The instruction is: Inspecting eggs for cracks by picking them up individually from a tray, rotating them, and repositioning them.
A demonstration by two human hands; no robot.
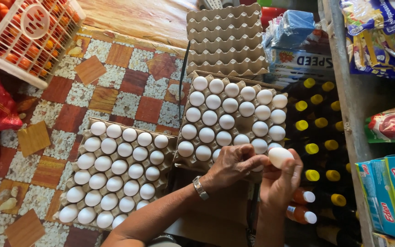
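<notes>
Soft, even daylight from the upper left, mild shadows, sharp focus throughout, slight wide-angle bending at the edges.

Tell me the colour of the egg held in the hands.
The egg is white, seen from the head camera.

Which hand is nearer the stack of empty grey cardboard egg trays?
Left. The left hand lies below the stack of empty grey cardboard egg trays; the right hand is lower and further right.

patterned tile floor [129,91] in brown and white, shelves [348,105] at right
</notes>
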